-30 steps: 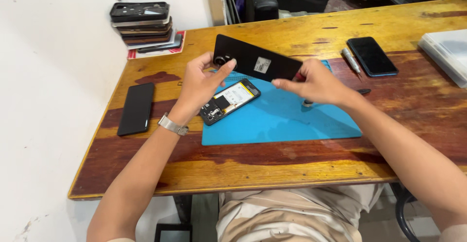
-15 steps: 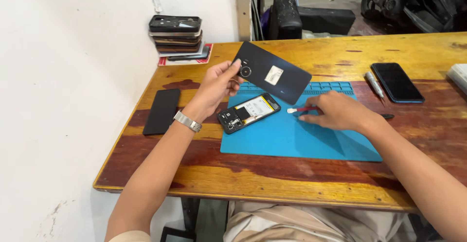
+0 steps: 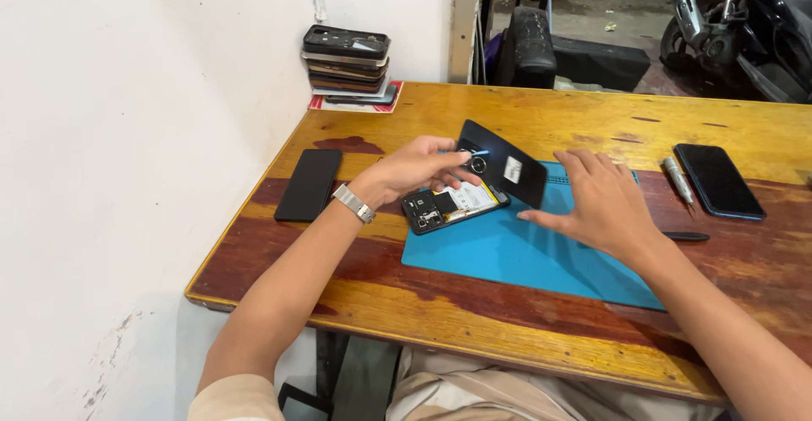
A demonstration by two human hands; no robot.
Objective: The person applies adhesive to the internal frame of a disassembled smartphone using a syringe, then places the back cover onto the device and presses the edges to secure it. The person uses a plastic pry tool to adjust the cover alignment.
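Observation:
My left hand [image 3: 420,167] holds a black phone back cover [image 3: 506,165] tilted up above an opened phone [image 3: 452,205] whose battery and boards show. The opened phone lies on the left part of a blue work mat [image 3: 524,256]. My right hand [image 3: 596,201] rests flat on the mat with fingers spread, just right of the cover, holding nothing. A metal watch sits on my left wrist.
A black phone [image 3: 309,184] lies left of the mat. A stack of phones [image 3: 347,66] stands at the back left by the wall. Right of the mat lie a dark phone [image 3: 719,180], a silver tool [image 3: 677,180] and a black pen-like tool [image 3: 685,236]. The wooden table [image 3: 541,116] ends near me.
My left hand has lowered the back cover nearer the opened phone. My right hand has moved from a small tool on the mat to lie flat beside the cover. The view shifted left.

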